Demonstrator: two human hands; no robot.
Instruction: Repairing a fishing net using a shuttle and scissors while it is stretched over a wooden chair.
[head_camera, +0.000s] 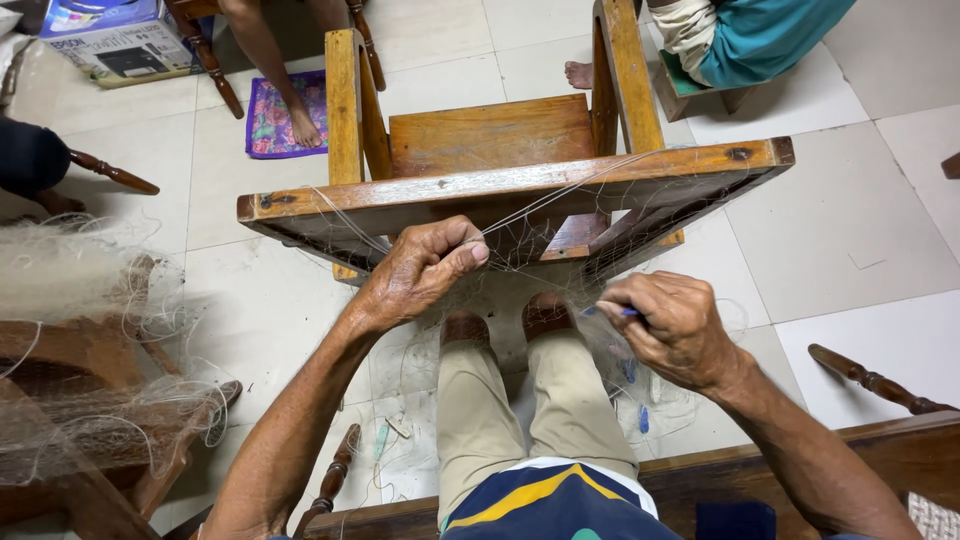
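Note:
A thin, nearly clear fishing net (560, 215) hangs from the top rail of a wooden chair (520, 185) in front of me. My left hand (420, 270) pinches a strand of the net just under the rail. Lower and to the right, my right hand (675, 325) is closed around a small blue netting needle (625, 312), close to the mesh. My knees and feet (545, 315) sit beneath the net.
A heap of pale net (80, 300) lies over a wooden chair at the left. Another person's bare foot rests on a purple mat (285, 115). A person in a teal top (750, 35) sits at the top right. A cardboard box (115, 40) stands top left.

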